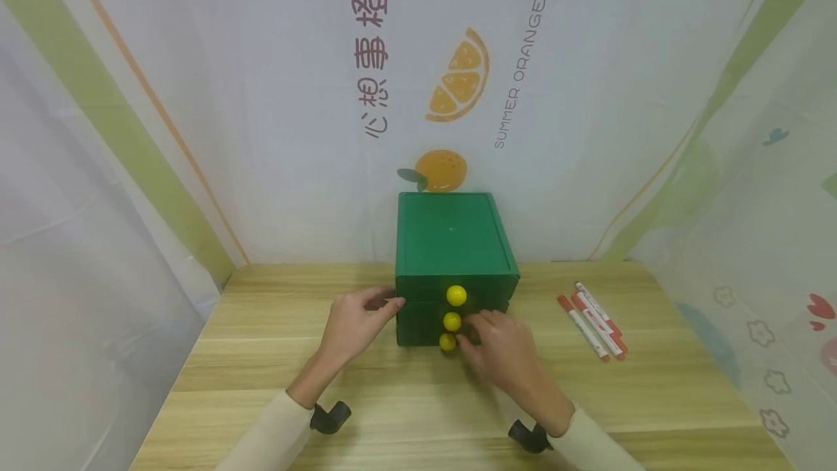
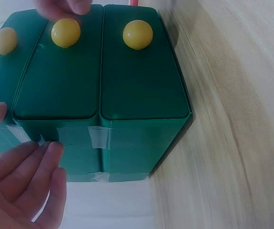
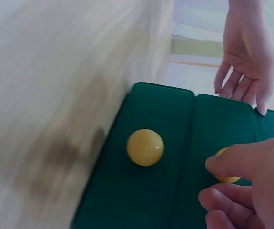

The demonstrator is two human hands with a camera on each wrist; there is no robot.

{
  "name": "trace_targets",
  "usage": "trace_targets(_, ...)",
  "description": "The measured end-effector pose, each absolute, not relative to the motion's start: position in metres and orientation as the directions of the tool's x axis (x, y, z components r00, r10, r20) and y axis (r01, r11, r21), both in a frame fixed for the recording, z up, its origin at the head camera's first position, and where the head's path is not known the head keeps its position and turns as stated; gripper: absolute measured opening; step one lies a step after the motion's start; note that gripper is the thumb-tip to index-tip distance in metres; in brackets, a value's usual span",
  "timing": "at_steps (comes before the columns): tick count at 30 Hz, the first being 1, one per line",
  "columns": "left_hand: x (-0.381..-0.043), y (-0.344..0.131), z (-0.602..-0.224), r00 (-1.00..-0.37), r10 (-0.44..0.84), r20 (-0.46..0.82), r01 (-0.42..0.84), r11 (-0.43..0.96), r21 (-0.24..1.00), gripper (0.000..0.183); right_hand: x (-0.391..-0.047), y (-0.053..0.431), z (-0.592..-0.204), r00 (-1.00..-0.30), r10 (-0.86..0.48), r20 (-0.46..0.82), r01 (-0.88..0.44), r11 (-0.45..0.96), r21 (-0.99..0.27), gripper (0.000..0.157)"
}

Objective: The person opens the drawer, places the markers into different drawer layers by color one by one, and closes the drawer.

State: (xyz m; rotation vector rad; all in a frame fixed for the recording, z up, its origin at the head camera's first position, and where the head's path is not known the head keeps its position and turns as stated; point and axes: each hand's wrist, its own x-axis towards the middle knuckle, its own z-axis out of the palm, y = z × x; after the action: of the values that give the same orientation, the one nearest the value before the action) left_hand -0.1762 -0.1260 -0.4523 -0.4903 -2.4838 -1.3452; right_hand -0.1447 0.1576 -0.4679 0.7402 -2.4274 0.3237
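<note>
- Resting its thumb at the front edge of the green drawer box (image 1: 451,235), the left hand (image 1: 353,322) is lying open beside it, fingers nearly straight, grasping nothing.
- The box is standing on the wooden table (image 1: 294,296), three yellow knobs (image 1: 456,296) running down its front.
- The right hand (image 1: 506,347) is reaching to the middle knob, thumb and loosely bent fingers parted; contact is unclear.
- Several markers (image 1: 595,321) are lying farther right.
</note>
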Motion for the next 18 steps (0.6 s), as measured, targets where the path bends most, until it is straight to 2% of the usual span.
trace_targets(11,-0.176,-0.126,-0.452,-0.903,0.162,0.397,0.421,0.508,0.752,0.025,-0.145,0.151,-0.493,-0.827,-0.397,0.398,-0.494,0.851,-0.178,0.022)
trace_targets(18,-0.177,-0.125,-0.454,-0.903,0.156,0.401,0.422,0.504,0.754,0.025,-0.149,0.144,-0.505,-0.867,-0.353,0.353,-0.431,0.886,-0.173,0.045)
